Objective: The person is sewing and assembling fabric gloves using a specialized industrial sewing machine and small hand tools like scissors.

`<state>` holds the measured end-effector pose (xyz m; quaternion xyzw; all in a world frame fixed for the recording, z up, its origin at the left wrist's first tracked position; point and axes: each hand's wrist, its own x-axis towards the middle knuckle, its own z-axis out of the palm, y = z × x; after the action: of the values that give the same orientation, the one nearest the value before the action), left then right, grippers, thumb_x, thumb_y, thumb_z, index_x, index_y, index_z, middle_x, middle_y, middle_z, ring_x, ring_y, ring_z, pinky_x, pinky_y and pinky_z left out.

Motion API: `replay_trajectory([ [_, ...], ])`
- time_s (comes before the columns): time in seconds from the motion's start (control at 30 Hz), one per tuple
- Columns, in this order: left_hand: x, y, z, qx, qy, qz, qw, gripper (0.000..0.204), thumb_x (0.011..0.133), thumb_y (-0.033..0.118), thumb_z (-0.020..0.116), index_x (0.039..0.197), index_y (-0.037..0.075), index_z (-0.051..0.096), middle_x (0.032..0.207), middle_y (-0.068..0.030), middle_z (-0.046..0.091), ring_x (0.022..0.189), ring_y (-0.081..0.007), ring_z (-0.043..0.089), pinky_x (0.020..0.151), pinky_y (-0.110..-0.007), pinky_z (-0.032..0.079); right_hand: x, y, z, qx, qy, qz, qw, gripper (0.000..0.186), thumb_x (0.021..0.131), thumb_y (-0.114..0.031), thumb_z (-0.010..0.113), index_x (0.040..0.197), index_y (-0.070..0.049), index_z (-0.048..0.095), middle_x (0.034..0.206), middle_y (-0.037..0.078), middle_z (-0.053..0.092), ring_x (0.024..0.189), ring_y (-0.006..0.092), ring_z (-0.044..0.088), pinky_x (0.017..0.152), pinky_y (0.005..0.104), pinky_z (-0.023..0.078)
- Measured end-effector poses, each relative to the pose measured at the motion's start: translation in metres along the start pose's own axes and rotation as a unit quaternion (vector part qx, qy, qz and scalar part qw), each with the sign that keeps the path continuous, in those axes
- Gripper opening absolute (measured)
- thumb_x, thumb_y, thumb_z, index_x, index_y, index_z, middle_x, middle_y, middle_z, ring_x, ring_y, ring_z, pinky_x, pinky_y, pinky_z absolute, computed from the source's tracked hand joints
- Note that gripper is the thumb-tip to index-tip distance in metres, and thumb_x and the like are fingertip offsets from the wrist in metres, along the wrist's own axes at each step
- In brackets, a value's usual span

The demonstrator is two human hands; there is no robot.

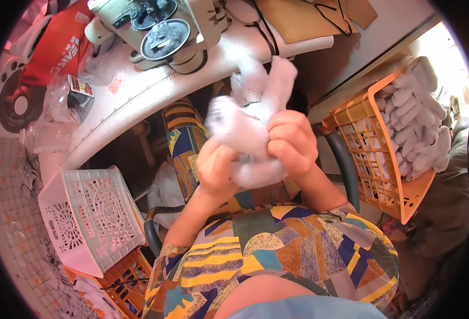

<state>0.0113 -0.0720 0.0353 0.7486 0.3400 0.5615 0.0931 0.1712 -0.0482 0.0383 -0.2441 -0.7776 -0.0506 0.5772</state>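
Your left hand (216, 164) and right hand (293, 142) pinch white fabric (245, 132) from both sides — likely steadying it; folds blurred.

Soft white fabric bundle (247, 133), blurred, gripped two-handed in mid-air; blunt ends splay upward, a thick fold crosswise below.

A head-worn fisheye camera is looking steeply down past a multicoloured patchwork-print cloth garment (298, 244), close at lower centre, toward the bare left hand (216, 167) and bare right hand (293, 142) mid-frame; a silvery-white tabletop (238, 45) is bending across the upper left.
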Motion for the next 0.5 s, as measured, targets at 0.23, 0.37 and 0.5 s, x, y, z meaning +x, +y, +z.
replay_trajectory([
  [0.23,0.004,-0.002,0.003,0.089,0.023,0.107,0.990,0.035,0.061,0.018,0.069,0.090,0.002,0.057,0.089,-0.0109,0.059,0.078,-0.0279,0.054,0.074,-0.042,0.043,0.005,-0.001,0.009,0.036,0.040,0.003,0.999,0.025,0.050,-0.012,0.064,0.071,-0.004,0.053,0.064,0.005,0.047,0.054,0.0211,0.052,0.046,0.0324,0.044],
  [0.37,0.003,0.008,0.013,0.062,0.002,0.069,0.996,0.028,0.065,0.012,0.065,0.089,0.000,0.056,0.088,-0.0113,0.060,0.078,-0.0294,0.055,0.075,-0.042,0.041,0.022,0.000,0.021,-0.014,0.122,0.195,0.973,0.037,0.066,-0.005,0.071,0.101,-0.004,0.060,0.068,0.005,0.055,0.058,0.0172,0.056,0.050,0.0284,0.046],
  [0.5,-0.001,0.013,0.012,0.054,-0.022,0.073,0.996,0.027,0.065,0.011,0.064,0.088,0.000,0.056,0.086,-0.0116,0.059,0.076,-0.0293,0.054,0.073,-0.041,0.038,0.034,0.002,0.015,0.176,-0.001,0.327,0.928,0.054,0.069,-0.004,0.074,0.120,-0.004,0.056,0.073,0.005,0.061,0.064,0.0109,0.059,0.059,0.0224,0.047],
])
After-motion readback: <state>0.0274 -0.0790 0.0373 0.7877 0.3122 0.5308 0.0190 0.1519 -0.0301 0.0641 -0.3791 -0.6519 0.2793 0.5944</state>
